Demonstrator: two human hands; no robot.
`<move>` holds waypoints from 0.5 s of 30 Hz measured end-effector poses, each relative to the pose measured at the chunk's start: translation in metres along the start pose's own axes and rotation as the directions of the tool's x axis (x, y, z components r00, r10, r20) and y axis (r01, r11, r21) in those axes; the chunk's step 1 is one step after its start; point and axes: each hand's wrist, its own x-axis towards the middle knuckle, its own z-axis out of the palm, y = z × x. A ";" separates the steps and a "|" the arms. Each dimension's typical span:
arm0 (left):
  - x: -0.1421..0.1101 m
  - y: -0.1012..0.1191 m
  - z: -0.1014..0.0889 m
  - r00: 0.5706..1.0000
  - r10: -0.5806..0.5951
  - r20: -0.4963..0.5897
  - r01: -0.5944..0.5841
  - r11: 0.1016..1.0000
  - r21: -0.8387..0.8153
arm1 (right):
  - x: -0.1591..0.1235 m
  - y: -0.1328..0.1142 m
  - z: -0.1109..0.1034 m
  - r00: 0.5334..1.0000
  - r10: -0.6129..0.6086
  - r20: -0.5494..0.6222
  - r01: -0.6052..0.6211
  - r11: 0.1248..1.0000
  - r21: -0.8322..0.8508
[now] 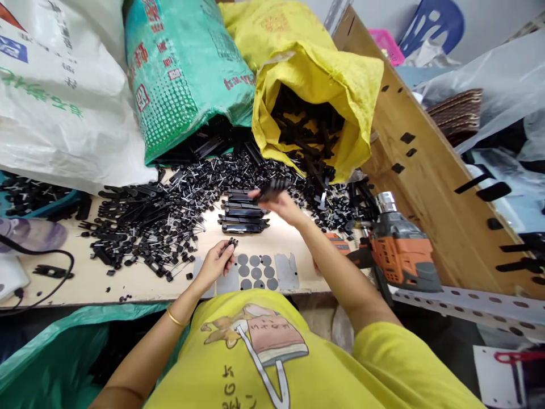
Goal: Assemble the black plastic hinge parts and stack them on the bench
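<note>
My left hand [217,261] is closed over the near side of the workbench, pinching a small black plastic part [233,242] between thumb and fingertips. My right hand [283,207] is raised farther out and grips a dark, toothed bunch of black plastic pieces [273,189], slightly blurred. Beneath and left of it lies a row of long black plastic pieces [243,220], set side by side. Grey round discs [255,272] sit on the bench close to my body, with flat grey plates [286,271] beside them.
Heaps of small black parts with metal pins [183,210] spread across the bench [140,289]. An open yellow sack [361,108], a green sack [170,85] and a white sack [63,125] stand behind. An orange power drill [402,253] is at right, by a wooden board [426,153].
</note>
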 end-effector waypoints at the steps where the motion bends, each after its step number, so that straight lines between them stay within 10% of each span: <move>1: 0.000 -0.002 0.000 1.000 -0.017 -0.003 0.017 1.000 -0.020 | -0.024 -0.001 0.008 0.997 -0.028 0.077 0.035 0.995 -0.097; 4: 0.000 -0.008 0.006 0.995 -0.098 0.027 0.099 0.994 -0.049 | -0.087 0.008 0.035 0.986 -0.086 0.142 0.132 0.924 -0.358; 8: 0.002 -0.017 0.025 0.967 -0.207 0.150 0.200 0.978 0.064 | -0.138 0.025 0.069 0.995 -0.017 -0.093 -0.048 0.753 -0.656; 12: 0.005 -0.019 0.030 0.989 0.029 0.142 -0.081 0.922 0.378 | -0.163 0.015 0.075 0.988 0.031 -0.152 -0.128 0.712 -0.690; 15: 0.007 -0.016 0.019 0.961 0.189 0.201 -0.275 0.700 0.659 | -0.171 -0.002 0.059 0.980 0.039 -0.194 -0.150 0.784 -0.602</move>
